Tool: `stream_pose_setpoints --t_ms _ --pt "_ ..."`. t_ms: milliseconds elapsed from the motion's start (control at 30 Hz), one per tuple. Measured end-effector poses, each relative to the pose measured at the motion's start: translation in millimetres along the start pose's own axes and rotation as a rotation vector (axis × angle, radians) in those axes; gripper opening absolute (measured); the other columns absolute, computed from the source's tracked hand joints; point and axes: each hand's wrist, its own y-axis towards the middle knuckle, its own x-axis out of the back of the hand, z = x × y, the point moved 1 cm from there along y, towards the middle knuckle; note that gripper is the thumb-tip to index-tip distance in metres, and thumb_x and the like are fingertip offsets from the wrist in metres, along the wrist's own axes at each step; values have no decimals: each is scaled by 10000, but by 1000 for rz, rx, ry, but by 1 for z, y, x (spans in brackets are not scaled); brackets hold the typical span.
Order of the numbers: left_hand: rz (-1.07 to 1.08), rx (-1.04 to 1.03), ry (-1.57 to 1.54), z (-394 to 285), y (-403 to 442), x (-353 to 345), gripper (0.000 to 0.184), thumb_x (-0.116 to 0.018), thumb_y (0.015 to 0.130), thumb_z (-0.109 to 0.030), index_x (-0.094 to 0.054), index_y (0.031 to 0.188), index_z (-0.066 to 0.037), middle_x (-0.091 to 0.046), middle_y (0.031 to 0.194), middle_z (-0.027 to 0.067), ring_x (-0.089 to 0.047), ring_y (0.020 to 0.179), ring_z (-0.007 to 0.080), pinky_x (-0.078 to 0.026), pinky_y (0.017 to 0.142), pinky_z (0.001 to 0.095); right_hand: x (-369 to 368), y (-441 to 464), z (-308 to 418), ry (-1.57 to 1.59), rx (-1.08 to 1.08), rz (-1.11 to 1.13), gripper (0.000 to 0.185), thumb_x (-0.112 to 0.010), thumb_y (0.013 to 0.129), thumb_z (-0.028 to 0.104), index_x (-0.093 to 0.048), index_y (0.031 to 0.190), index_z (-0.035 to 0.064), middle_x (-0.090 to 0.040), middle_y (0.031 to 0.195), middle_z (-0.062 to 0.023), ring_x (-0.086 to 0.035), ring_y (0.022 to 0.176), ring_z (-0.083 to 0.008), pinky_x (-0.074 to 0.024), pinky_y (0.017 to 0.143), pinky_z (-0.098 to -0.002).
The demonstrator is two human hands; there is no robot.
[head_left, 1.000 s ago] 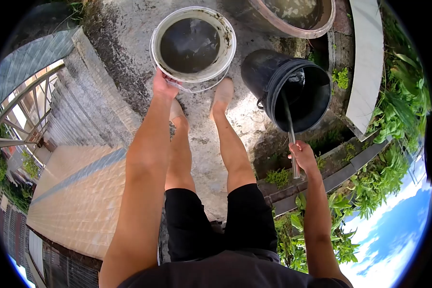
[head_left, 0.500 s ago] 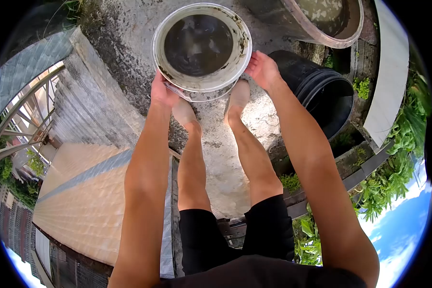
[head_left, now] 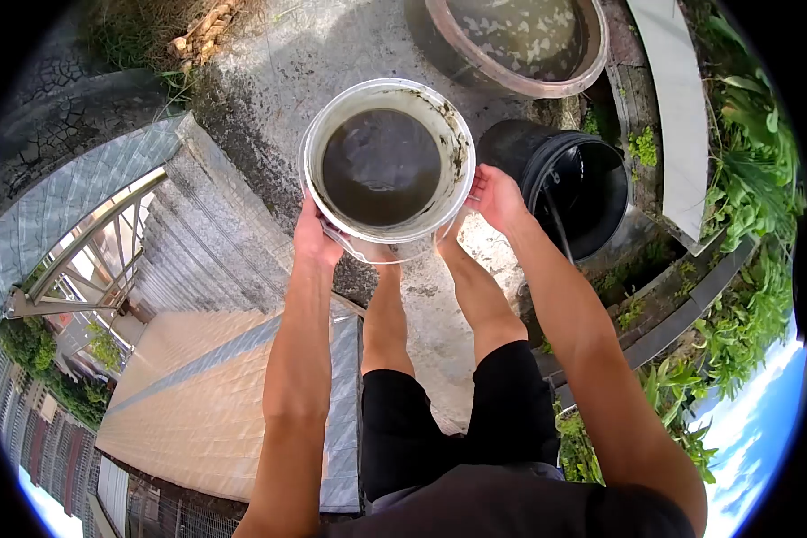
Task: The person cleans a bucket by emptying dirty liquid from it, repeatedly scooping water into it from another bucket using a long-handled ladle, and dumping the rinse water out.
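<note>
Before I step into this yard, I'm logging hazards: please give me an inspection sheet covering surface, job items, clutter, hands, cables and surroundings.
Surface: rough concrete floor, with dark staining toward the left.
Job's things: white bucket, partly filled with murky liquid.
Clutter: brown dry debris at upper left; slender rod leaning inside the black bucket.
Hands: left hand and right hand hold opposite sides of the white bucket.
Cables: nothing seen.
Surroundings: large tub beyond the black bucket; green plants at right.
</note>
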Motion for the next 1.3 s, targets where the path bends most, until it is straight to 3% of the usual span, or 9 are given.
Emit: stream_pose_setpoints --t_ms 67,300,433,667,733,867,1033,1133,1300 --pt "-92 21 29 -7 -64 -42 406 -375 1021 -454 -595 1122 -128 -639 974 28 -585 800 172 -477 637 350 2 -36 11 5 19 25 317 -416 963 261 -577 1073 11 -626 1012 -118 -600 946 -245 -486 878 -427" --pt "5 -17 85 -9 -150 -95 409 -389 1014 -468 -591 1064 -116 -612 916 13 -575 801 156 -484 704 347 7 -112 67 -23 77 54 324 -408 979 288 -586 1025 21 -634 977 -103 -605 908 -220 -497 845 -403" --pt "47 -52 99 -13 -162 -141 395 -402 1013 -460 -560 1074 -104 -577 999 15 -553 886 150 -474 834 365 10 -119 106 -1 116 70 328 -399 980 291 -593 1031 31 -640 965 -93 -604 898 -217 -500 814 -404" --pt "18 -88 112 -14 -152 -214 357 -414 1016 -437 -552 1035 -108 -538 922 1 -516 813 136 -481 761 343 19 -101 161 61 141 32 300 -406 975 279 -605 997 55 -647 948 -67 -601 871 -206 -480 819 -388" --pt "3 -100 119 -16 -158 -244 345 -391 1029 -414 -529 886 -132 -470 769 -59 -436 672 82 -458 674 296 24 -92 168 120 135 26 302 -415 974 278 -590 1022 36 -642 959 -83 -598 891 -214 -483 826 -397" --pt "-2 -116 153 -15 -156 -286 326 -408 1031 -370 -528 859 -120 -472 744 -39 -462 681 108 -466 752 332 41 -104 178 278 172 72 429 -426 983 307 -514 1218 -40 -600 1133 -181 -584 1036 -262 -482 913 -419" --pt "-8 -160 178 -23 -153 -324 211 -458 1010 -235 -528 923 -57 -514 837 33 -509 762 153 -511 779 389 94 -191 149 -163 453 -84 440 -527 940 354 -599 1184 -5 -645 1122 -156 -620 1003 -252 -499 872 -396" --pt "-4 -193 310 -27 -142 -344 138 -504 973 -146 -533 958 -13 -521 864 68 -522 778 174 -530 795 379 154 -239 111 -799 667 -521 385 -580 896 321 -628 1097 -4 -673 1009 -183 -657 944 -298 -496 858 -352" --pt "-20 -223 352 -30 -133 -362 118 -555 954 -79 -539 1019 18 -524 911 109 -547 834 230 -539 824 389 239 -293 61 -1131 336 -642 361 -570 870 298 -649 1100 31 -646 1102 -212 -619 1042 -362 -472 925 -430"
